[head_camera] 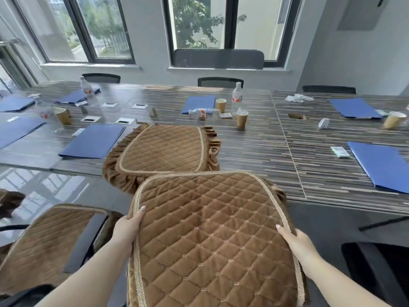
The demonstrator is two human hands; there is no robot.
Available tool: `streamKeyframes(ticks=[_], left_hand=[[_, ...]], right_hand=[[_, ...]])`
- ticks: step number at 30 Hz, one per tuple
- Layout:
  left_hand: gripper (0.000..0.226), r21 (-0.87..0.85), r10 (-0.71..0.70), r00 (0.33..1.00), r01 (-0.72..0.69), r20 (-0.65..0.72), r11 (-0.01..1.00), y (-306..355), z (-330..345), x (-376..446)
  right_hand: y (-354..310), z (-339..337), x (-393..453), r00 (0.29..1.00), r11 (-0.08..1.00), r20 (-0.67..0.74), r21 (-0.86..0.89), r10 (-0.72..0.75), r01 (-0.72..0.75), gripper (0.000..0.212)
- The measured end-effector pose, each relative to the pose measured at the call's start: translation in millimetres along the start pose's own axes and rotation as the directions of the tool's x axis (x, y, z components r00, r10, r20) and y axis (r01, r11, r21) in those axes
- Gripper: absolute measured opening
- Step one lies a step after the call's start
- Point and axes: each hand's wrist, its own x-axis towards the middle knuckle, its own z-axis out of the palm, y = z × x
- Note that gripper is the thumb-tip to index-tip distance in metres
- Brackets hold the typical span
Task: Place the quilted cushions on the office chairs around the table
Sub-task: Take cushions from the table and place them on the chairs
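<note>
I hold a brown quilted cushion [212,238] flat in front of me, below the table's near edge. My left hand [127,229] grips its left edge with the thumb on top. On the right edge my right hand [297,241] grips the same way. More brown quilted cushions lie in a pile [163,149] on the near edge of the long striped table [276,156]. Another cushion [44,242] covers the seat of the office chair at the lower left. A bare black chair [380,269] stands at the lower right.
The table carries blue folders [93,140], paper cups [242,119], water bottles [237,97] and small boxes. Three dark chair backs [220,82] line the far side under the windows. A glossy floor [44,187] shows at the left.
</note>
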Motion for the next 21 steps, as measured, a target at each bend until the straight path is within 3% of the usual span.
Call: streamKeyframes(ticks=[6, 8, 17, 21], left_hand=[[0.075, 0.287, -0.102, 0.984, 0.056, 0.146, 0.956, -46.4, 1.0, 26.7], [0.067, 0.348, -0.106, 0.975, 0.033, 0.194, 0.937, -53.4, 5.4, 25.4], [0.079, 0.452, -0.100, 0.970, -0.012, 0.223, 0.892, -67.1, 11.5, 50.1], [0.073, 0.472, -0.115, 0.966, -0.008, 0.231, 0.882, -65.4, 17.8, 69.1]], right_hand=[[60.2, 1.6, -22.5, 0.984, 0.983, 0.003, -0.046, 0.179, -0.178, 0.028], [70.1, 1.7, -27.2, 0.977, 0.976, -0.023, -0.046, 0.211, -0.212, 0.031], [65.0, 20.1, -26.2, 0.958, 0.952, -0.096, -0.126, 0.269, -0.280, 0.035], [56.0, 31.3, -12.0, 0.960, 0.947, -0.119, -0.167, 0.255, -0.273, 0.039]])
